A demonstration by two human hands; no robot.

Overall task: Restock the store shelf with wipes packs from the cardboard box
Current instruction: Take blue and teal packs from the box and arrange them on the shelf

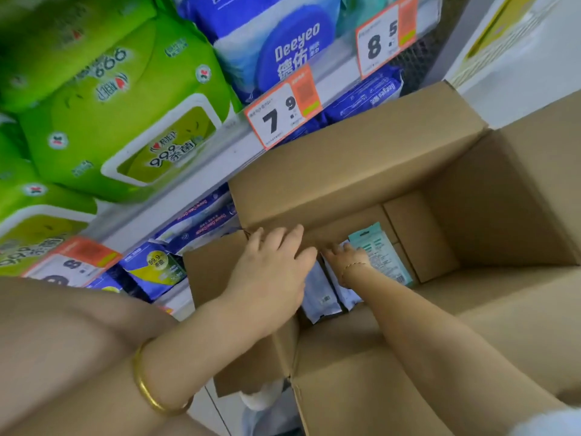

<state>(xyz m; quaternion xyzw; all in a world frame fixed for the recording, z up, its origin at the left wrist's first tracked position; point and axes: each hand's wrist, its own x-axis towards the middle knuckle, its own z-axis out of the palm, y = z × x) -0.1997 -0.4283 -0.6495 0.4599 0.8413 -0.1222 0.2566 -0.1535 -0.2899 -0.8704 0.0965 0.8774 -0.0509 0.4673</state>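
Cardboard box (345,171) stands open just below the shelf (195,180), flaps spread. Left hand (270,269) lies over the edge of the box's left flap, fingers straight and close together, gripping nothing. Right hand (345,256) is deep inside the box, on the pale wipes packs (320,294) at the bottom. Its fingertips are hidden, so a grip cannot be confirmed. A teal pack (382,253) stands just beside that hand. Green packs (119,121) and a blue pack (276,42) occupy the shelf, behind price tags (283,114).
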